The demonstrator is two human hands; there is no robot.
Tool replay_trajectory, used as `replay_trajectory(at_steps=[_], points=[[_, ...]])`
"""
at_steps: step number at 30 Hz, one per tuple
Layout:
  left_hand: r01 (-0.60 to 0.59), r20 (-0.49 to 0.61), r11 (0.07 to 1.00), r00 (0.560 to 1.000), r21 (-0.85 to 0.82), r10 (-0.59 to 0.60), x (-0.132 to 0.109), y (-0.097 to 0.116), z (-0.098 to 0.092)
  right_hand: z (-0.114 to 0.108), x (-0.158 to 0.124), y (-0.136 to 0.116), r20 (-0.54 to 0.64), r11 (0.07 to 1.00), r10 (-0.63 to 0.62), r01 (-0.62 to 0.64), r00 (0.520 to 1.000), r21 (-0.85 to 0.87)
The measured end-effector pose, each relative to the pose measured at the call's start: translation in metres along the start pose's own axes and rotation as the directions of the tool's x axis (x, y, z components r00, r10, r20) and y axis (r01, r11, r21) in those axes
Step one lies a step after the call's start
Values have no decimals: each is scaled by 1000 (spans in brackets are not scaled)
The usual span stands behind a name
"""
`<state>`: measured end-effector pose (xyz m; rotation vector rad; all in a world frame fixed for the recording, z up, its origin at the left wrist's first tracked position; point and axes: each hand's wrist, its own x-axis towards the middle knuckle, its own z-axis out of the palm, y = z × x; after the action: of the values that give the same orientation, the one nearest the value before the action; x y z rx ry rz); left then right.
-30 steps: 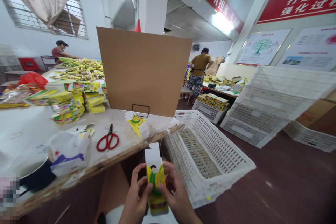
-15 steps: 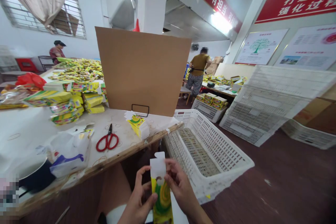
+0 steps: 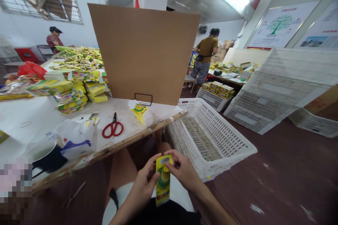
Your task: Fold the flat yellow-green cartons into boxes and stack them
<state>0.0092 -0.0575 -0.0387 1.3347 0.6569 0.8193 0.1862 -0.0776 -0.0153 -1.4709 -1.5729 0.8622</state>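
Note:
A slim yellow carton [image 3: 163, 188] with a green swirl print stands upright between my hands, above my lap. My left hand [image 3: 145, 181] grips its left side, thumb on the front face. My right hand [image 3: 184, 170] has its fingers at the top edge and its thumb on the front, just below the barcode. The carton's top end looks folded over, with the barcode facing me. On the table edge ahead lies a bundle of flat yellow-and-white cartons [image 3: 142, 114], with red-handled scissors [image 3: 112, 126] to its left.
A white plastic crate [image 3: 224, 160] stands right of the table [image 3: 29, 114]. A cardboard sheet [image 3: 145, 52] rises behind the bundle. Piled yellow cartons [image 3: 70, 95], a plastic bag [image 3: 79, 135] and a dark pot [image 3: 50, 158] are on the left. Two people [image 3: 204, 54] are farther off.
The white flap that stood up at the carton's top is folded down, and a barcode now shows there. My right fingers have moved onto the top edge. My view has tilted slightly down.

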Motion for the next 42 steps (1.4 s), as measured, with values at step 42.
replay_trajectory(at_steps=[42], points=[[168, 165, 887, 951, 430, -260, -2, -63, -41, 45, 285, -24, -228, 951, 128, -185, 965, -249]])
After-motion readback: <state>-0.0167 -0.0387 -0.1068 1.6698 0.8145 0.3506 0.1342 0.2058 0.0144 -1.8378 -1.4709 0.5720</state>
